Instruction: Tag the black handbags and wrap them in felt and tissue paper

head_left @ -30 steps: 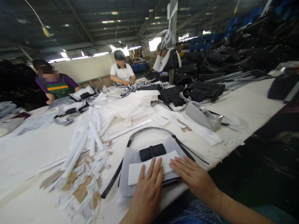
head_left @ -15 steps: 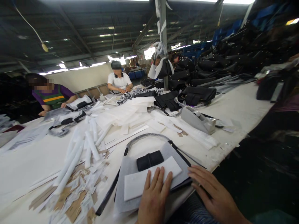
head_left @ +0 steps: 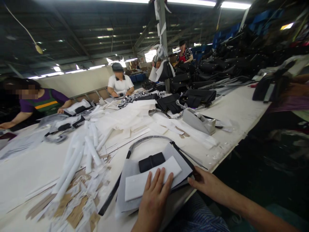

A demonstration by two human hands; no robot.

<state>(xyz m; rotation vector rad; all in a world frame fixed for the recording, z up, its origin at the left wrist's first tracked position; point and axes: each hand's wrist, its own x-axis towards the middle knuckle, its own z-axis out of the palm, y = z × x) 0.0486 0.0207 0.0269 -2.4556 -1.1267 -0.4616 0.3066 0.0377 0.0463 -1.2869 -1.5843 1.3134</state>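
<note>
A black handbag (head_left: 183, 149) lies on the table before me, its strap (head_left: 145, 139) arched away in clear wrapping. Grey-white tissue paper (head_left: 169, 150) covers its front, leaving a dark flap tab (head_left: 152, 161) exposed. Across the paper, below the tab, rests a white padding strip (head_left: 137, 185). My left hand (head_left: 154, 196) lies flat on that strip, fingers stretched out. At the bag's right corner my right hand (head_left: 205, 182) grips the edge, thumb on the near side and fingertips partly hidden behind the corner.
Paper scraps and white rolls (head_left: 72, 167) litter the table's left. A grey tape dispenser (head_left: 198, 120) stands beyond the bag, before piled black bags (head_left: 193, 96). Co-workers (head_left: 119, 80) handle pieces across the table. The table edge (head_left: 231, 149) runs along my right.
My right hand has gone from resting with fingers spread at the bag's right side to gripping its corner. My left hand stays flat on the padding strip. The view has shifted slightly.
</note>
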